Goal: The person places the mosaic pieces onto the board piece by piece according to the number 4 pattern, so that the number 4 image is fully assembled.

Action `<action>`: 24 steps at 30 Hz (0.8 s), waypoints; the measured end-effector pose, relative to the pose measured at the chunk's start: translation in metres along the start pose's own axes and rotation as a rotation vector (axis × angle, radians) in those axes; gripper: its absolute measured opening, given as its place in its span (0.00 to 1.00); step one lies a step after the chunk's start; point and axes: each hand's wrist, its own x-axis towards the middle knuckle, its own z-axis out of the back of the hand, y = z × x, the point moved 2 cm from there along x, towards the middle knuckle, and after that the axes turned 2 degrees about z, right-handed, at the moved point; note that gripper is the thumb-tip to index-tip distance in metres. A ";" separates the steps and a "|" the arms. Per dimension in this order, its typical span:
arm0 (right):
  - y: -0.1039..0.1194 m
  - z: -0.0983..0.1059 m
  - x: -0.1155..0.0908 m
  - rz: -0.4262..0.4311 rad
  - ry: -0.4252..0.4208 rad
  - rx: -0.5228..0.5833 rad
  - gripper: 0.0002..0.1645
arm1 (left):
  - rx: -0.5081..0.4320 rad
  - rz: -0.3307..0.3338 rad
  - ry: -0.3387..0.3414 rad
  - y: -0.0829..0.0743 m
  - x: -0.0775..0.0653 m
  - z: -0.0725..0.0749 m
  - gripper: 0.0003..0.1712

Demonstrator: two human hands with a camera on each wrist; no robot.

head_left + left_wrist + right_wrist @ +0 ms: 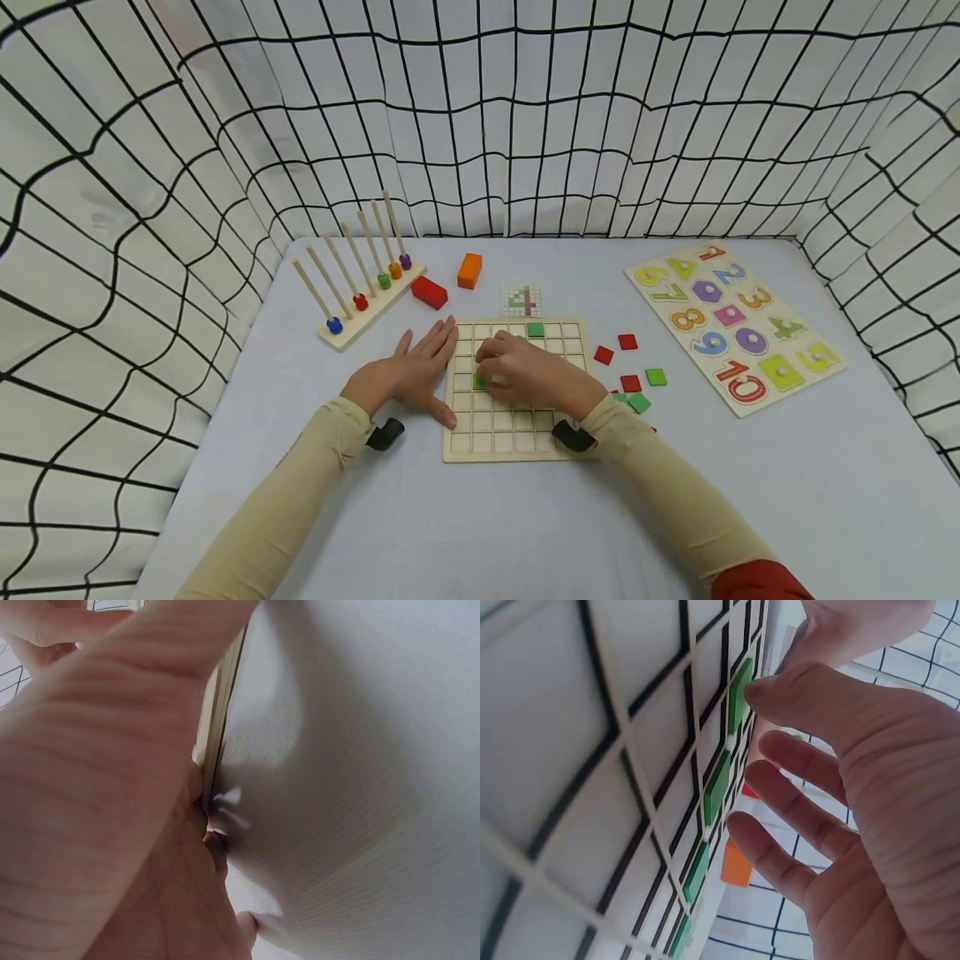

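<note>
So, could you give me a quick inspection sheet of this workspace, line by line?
Surface: white table.
Job's things: wooden grid board bearing green tiles; pattern card just beyond it; loose red and green tiles to its right.
Clutter: peg stand, red block, orange block, number puzzle.
Left hand: rests at the board's left edge.
Right hand: over the board, fingers at a green tile.
Cables: nothing seen.
Surroundings: black netting, white walls.

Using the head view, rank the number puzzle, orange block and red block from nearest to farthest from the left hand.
From the left hand:
1. Red block: just beyond the hand.
2. Orange block: farther back, right of the red one.
3. Number puzzle: off to the right.
</note>
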 end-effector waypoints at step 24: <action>-0.026 0.013 -0.052 -0.152 -0.054 0.036 0.12 | 0.012 0.004 -0.016 0.004 0.004 -0.004 0.92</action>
